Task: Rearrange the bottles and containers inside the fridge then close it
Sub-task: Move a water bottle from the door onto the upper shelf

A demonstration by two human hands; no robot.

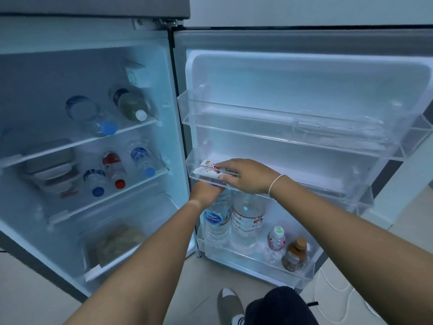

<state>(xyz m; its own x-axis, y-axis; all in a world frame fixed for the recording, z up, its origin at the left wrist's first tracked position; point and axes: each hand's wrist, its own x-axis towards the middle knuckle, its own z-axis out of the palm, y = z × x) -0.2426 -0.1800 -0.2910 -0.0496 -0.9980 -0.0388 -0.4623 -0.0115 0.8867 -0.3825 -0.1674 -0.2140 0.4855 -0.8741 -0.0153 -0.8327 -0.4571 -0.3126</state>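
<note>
Both forearms reach in from the near edge toward the open fridge door (304, 73), and the two grips sit almost on top of each other at its middle shelf (328, 184). Uppermost is the right hand (243, 175), fingers curled over a small printed carton (208, 171) that lies flat at the hinge end of that shelf, with the thumb against the clear front rail; it reads as either setting the carton down or lifting it out, and I cannot tell which. Directly beneath it, the left hand (206, 192) closes round the top of a large water bottle (216, 221), probably steadying or lifting it by the neck, since the shelf overhead leaves little room; the cap and most of the fingers are hidden by the right hand and the rail. Just beside that bottle, away from the hinge, stands a second big clear bottle (247, 221), then farther along the bottom bin a small pink-labelled bottle (276, 241) and a brown one (295, 254). Above the grips the top door shelf (281, 127) holds only a clear moulded tray, hard to make out. Well to the left, the fridge shelves (98, 141) carry bottles lying on their sides and stacked lidded containers (52, 170), dim and blurred; the drawer contents below are indistinct. With the door open, closing looks some way off.
</note>
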